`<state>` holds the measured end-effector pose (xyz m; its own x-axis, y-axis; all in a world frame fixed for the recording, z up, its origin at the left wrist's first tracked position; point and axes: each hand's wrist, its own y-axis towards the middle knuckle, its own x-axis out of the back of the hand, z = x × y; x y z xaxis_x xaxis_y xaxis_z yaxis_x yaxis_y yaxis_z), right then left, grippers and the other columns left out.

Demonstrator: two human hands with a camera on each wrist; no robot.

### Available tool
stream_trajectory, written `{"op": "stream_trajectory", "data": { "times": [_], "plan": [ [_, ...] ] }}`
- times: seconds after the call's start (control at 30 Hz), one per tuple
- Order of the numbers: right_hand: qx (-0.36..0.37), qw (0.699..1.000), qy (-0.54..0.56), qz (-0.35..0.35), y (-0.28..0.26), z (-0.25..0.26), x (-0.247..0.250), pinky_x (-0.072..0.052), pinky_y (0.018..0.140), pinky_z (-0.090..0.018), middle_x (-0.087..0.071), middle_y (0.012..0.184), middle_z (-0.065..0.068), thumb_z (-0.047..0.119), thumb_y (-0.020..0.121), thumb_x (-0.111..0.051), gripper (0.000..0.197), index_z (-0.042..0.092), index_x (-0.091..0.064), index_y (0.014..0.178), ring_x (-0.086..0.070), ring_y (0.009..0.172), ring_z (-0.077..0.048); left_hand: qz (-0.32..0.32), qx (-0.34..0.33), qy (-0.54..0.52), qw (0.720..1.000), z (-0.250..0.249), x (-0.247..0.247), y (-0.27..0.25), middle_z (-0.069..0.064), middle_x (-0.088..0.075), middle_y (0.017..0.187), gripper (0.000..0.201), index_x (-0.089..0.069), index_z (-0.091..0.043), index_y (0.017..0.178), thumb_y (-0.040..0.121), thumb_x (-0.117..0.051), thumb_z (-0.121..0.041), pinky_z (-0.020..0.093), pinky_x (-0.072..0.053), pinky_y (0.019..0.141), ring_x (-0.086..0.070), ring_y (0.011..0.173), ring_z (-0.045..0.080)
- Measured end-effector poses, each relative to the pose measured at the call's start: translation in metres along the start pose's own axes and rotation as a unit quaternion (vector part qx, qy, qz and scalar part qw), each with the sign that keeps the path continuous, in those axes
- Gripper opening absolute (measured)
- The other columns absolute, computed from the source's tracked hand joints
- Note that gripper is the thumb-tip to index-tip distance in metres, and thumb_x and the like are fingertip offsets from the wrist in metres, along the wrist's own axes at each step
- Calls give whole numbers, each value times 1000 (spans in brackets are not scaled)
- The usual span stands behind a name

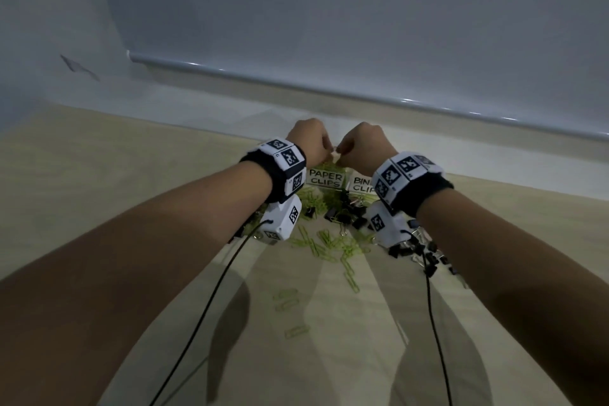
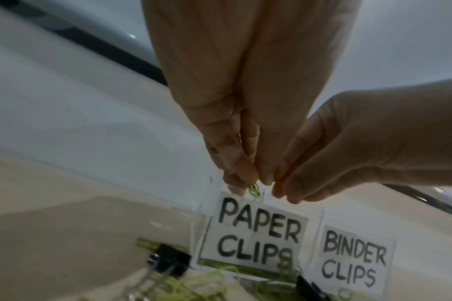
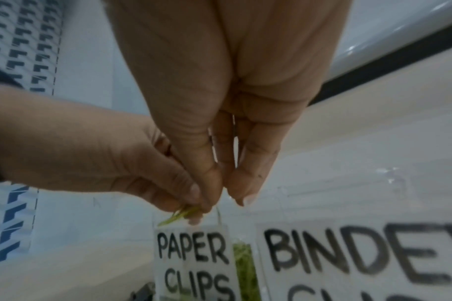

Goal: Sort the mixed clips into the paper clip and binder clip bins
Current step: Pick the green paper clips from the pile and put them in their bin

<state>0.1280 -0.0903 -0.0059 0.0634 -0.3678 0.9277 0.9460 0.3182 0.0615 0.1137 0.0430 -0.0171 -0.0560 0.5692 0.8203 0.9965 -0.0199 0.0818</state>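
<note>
Both hands meet above the clear bin labelled PAPER CLIPS (image 1: 324,178), which has green clips inside. My left hand (image 2: 248,181) pinches a small bunch of green paper clips (image 2: 254,190) at its fingertips. My right hand (image 3: 219,195) has thumb and fingers pinched together against the same bunch (image 3: 180,216), with a thin green wire hanging under them. In the head view the left hand (image 1: 329,150) and right hand (image 1: 342,152) touch fingertip to fingertip. The BINDER CLIPS bin (image 1: 361,184) stands directly right of the paper clip bin.
A mixed pile lies on the tan table in front of the bins: green paper clips (image 1: 329,241) and black binder clips (image 1: 342,214), with more binder clips (image 1: 425,254) under my right wrist. Stray paper clips (image 1: 286,300) lie nearer me. A white wall ledge runs behind the bins.
</note>
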Motion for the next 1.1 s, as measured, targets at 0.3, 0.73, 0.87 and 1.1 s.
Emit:
{"op": "stream_trajectory", "data": {
  "times": [0.3, 0.73, 0.87, 1.1],
  "plan": [
    [123, 992, 5, 20, -43, 39, 6, -51, 75, -23, -74, 89, -5, 4, 76, -68, 19, 10, -76, 92, -63, 78, -13, 45, -8, -47, 998, 54, 59, -56, 11, -73, 93, 20, -71, -5, 101, 81, -72, -5, 31, -59, 76, -71, 82, 22],
    [166, 970, -94, 149, -53, 86, -67, -55, 67, -34, -67, 88, -10, 13, 75, -69, 13, 10, -70, 88, -65, 82, -29, 127, -36, 163, 978, 98, 43, -121, 7, -54, 111, 36, -69, -12, 107, 76, -78, -29, 30, -47, 83, -55, 100, 24],
    [176, 969, -90, 147, -52, 83, -66, -54, 68, -36, -65, 88, -9, 13, 74, -68, 13, 8, -66, 86, -62, 80, -28, 110, -39, 130, 985, 105, 43, -121, 4, -57, 105, 24, -69, -13, 96, 76, -78, -25, 27, -46, 78, -56, 93, 20],
    [154, 976, -11, 154, -40, 75, -45, -50, 65, -24, -68, 85, -3, 5, 73, -74, 11, 9, -69, 82, -62, 77, -16, 114, 16, -43, 992, 121, 68, -126, -8, -65, 80, 14, -67, -15, 83, 77, -78, -18, 20, -50, 67, -65, 75, 13]
  ]
}}
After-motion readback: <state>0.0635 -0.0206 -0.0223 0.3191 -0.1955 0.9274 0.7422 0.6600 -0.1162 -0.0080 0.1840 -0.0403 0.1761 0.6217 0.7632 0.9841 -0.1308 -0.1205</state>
